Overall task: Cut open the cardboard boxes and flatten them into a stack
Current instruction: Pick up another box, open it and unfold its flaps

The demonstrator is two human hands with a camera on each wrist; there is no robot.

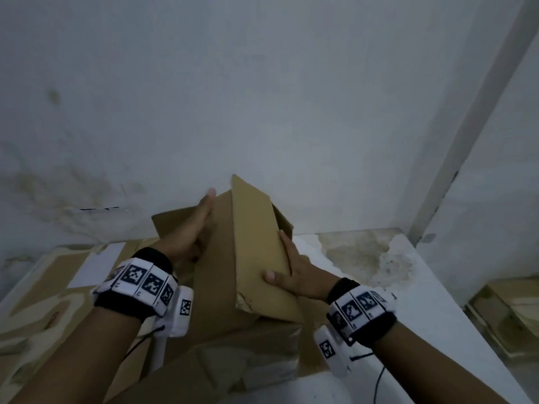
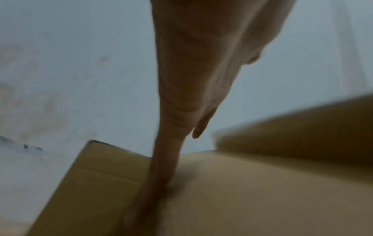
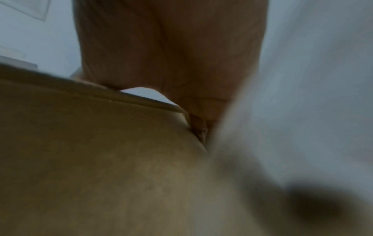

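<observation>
A brown cardboard box, partly collapsed, is held up between both hands over the table. My left hand lies flat with straight fingers against the box's left face; in the left wrist view the hand stands edge-on against the cardboard. My right hand grips the raised right panel near its lower corner, thumb on the front face and fingers along the edge behind it. In the blurred right wrist view the palm meets the panel's edge.
Flattened cardboard with a white label lies at the left, and more cardboard lies under the box. A stained wall stands close behind. A pale post rises at the right, with a wooden crate beyond the table's right edge.
</observation>
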